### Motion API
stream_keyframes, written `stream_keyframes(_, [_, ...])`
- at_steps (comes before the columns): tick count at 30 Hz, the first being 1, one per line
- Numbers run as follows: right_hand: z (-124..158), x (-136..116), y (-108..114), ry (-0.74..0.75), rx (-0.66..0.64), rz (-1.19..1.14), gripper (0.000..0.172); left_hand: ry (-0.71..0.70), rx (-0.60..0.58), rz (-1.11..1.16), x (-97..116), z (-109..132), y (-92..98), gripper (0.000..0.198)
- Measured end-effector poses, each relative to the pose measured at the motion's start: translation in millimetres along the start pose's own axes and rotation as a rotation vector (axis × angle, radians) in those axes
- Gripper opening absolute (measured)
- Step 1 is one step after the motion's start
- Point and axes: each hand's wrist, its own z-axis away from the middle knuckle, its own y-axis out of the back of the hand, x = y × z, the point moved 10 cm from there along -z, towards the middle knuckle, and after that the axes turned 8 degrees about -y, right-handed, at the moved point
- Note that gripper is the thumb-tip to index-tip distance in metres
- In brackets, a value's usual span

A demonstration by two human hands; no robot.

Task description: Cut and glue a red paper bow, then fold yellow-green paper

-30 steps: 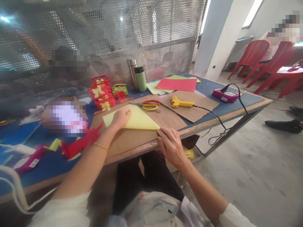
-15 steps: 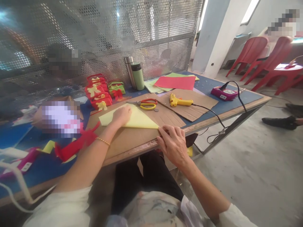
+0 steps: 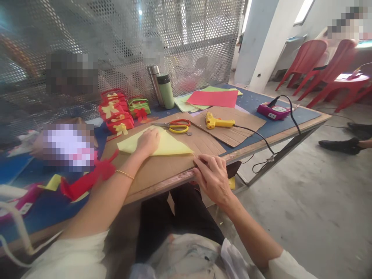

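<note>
The left hand (image 3: 148,141) presses flat, fingers together, on the yellow paper (image 3: 168,145); the right hand (image 3: 213,178) rests at the counter's (image 3: 162,170) near edge, fingers spread.

Left hand (image 3: 148,140): flat on folded yellow paper (image 3: 170,144), pressing it onto cardboard sheet (image 3: 162,167).
Right hand (image 3: 214,176): fingertips at the paper's right corner, by the table edge.
Scissors (image 3: 178,126): just behind paper.
Glue gun (image 3: 216,122): farther right.

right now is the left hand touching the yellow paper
Touching. The head view shows the left hand lying flat on the yellow paper, covering part of it with no gap between them.
</note>
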Motion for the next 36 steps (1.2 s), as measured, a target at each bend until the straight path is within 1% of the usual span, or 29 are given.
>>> stream_keyframes(2, [-5, -7, 1, 0.048, 0.002, -0.017, 0.027, -0.007, 0.002, -0.006, 1, 0, 0.2, 0.028])
stream_keyframes(3, [-8, -12, -1, 0.086, -0.020, -0.022, 0.030, -0.012, 0.004, -0.008, 1, 0, 0.4, 0.028])
stream_keyframes(6, [-12, -27, -18, 0.191, -0.133, 0.002, 0.043, -0.023, 0.010, -0.012, 0, 0, 1.0, 0.029])
stream_keyframes(8, [-11, -28, -30, 0.189, -0.190, 0.045, 0.049, -0.026, 0.014, -0.005, -1, -1, 1.3, 0.028])
stream_keyframes(11, [-5, -23, -39, 0.138, -0.236, 0.071, 0.051, -0.023, 0.024, 0.029, -3, -2, 1.4, 0.027])
stream_keyframes(17, [7, -22, -35, 0.129, -0.213, 0.071, 0.046, -0.004, 0.073, 0.120, -13, -7, 1.1, 0.023])
stream_keyframes(21, [7, -23, -35, 0.133, -0.201, 0.068, 0.045, 0.000, 0.109, 0.165, -17, -10, 2.0, 0.021])
stream_keyframes(25, [6, -23, -34, 0.126, -0.210, 0.065, 0.045, 0.052, 0.128, 0.192, -22, -11, 4.7, 0.019])
stream_keyframes(30, [1, -22, -29, 0.115, -0.230, 0.040, 0.048, 0.091, 0.072, 0.143, -20, -10, 4.0, 0.019])
stream_keyframes(36, [-4, -18, -29, 0.082, -0.277, 0.038, 0.051, 0.078, 0.063, 0.039, -13, -7, 4.2, 0.023])
